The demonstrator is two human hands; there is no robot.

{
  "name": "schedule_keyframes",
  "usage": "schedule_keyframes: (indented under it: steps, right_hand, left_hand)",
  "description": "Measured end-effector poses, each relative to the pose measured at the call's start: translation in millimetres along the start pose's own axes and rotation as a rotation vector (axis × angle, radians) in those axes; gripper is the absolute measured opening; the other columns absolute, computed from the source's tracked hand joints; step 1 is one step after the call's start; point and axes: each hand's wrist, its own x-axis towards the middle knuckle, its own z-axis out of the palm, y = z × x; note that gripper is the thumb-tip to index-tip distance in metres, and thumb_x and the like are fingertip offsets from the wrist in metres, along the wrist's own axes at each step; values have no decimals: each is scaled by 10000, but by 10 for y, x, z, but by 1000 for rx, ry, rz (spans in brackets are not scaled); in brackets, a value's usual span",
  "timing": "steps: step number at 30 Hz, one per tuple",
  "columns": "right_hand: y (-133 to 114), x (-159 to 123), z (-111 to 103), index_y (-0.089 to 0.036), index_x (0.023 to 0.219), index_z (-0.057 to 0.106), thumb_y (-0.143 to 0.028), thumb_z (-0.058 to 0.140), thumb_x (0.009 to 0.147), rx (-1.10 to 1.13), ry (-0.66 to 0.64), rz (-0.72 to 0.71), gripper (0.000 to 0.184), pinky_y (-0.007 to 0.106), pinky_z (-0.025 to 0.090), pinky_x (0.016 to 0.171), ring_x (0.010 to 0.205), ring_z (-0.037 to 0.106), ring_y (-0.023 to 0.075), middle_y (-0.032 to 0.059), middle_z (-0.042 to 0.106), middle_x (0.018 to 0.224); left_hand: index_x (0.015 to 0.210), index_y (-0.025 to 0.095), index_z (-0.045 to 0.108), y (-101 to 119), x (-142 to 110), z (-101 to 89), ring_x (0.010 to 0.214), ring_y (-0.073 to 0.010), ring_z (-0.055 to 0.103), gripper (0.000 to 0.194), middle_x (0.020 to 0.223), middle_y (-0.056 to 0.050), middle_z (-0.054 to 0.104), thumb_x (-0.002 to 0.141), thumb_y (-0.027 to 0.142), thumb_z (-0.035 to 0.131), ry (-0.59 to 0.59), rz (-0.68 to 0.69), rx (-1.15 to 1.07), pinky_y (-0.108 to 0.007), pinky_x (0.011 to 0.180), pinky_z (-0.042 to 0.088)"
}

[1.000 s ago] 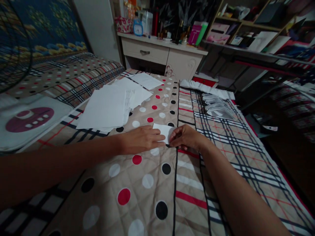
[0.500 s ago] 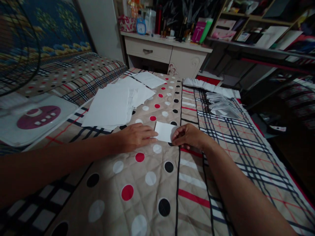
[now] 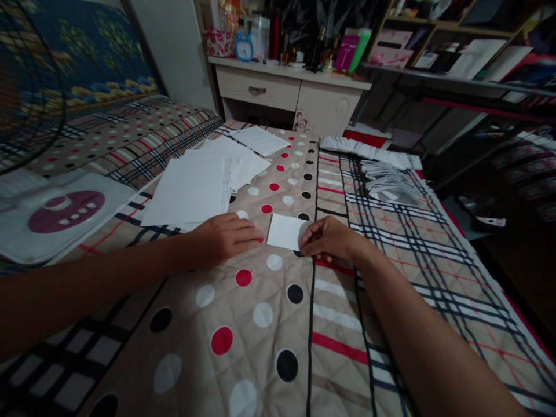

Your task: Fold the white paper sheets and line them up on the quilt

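A small white piece of paper (image 3: 283, 231), perhaps folded, lies flat on the patterned bedspread (image 3: 278, 313). My right hand (image 3: 328, 238) pinches its right edge between thumb and fingers. To the left of the paper rests my left hand (image 3: 230, 236), palm down with fingers stretched out, a small gap away from the paper's left edge. Beyond my left hand is a loose stack of larger white sheets (image 3: 186, 191), some with print along the edge.
Small folded papers (image 3: 391, 182) lie in a pile on the right, behind them a long row of paper pieces (image 3: 369, 152). A plastic bag (image 3: 65, 208) with a purple oval sits at left, near a fan (image 3: 32, 87). A dresser (image 3: 260, 87) stands beyond the bed.
My left hand has slid left off the paper's edge, uncovering its left side. My right hand keeps its grip on the right edge.
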Motion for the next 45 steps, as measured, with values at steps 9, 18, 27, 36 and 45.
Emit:
schedule_keyframes:
  steps: [9,18,27,36,45]
  right_hand:
    - [21,6,-9,-128,672,668,-142,723,567,28,-15,-16,120,145,355,341,346,457,40,-52,595,474]
    - [45,17,-10,-122,681,679,-153,749,578,29,-13,-1,129,138,363,350,349,465,39,-43,595,462]
    - [12,2,-2,-130,671,681,-146,743,579,8,-5,6,112,148,350,349,342,464,45,-46,592,454]
    - [18,6,-8,-131,681,679,-157,728,582,-2,-7,-8,113,154,353,356,354,454,42,-52,590,477]
    - [-115,-22,123,-172,586,637,-269,721,665,-325,196,-13,150,227,303,421,411,440,79,-10,564,476]
  left_hand:
    - [1150,149,607,383,624,83,890,-200,563,257,993,-83,666,944,146,454,-32,-19,25,-342,760,437]
    - [1128,142,615,274,336,156,999,-227,558,259,1122,-101,652,939,138,438,-14,-74,-76,-363,838,445]
    - [1009,171,677,136,72,-8,958,-211,601,292,1052,-84,685,798,54,513,14,-192,-159,-356,828,457]
    - [756,193,645,113,601,111,546,-106,511,290,635,31,616,695,468,715,-155,-913,-524,-235,515,309]
    - [700,190,647,37,619,154,534,-108,499,333,617,29,610,636,504,738,-225,-966,-657,-238,501,283]
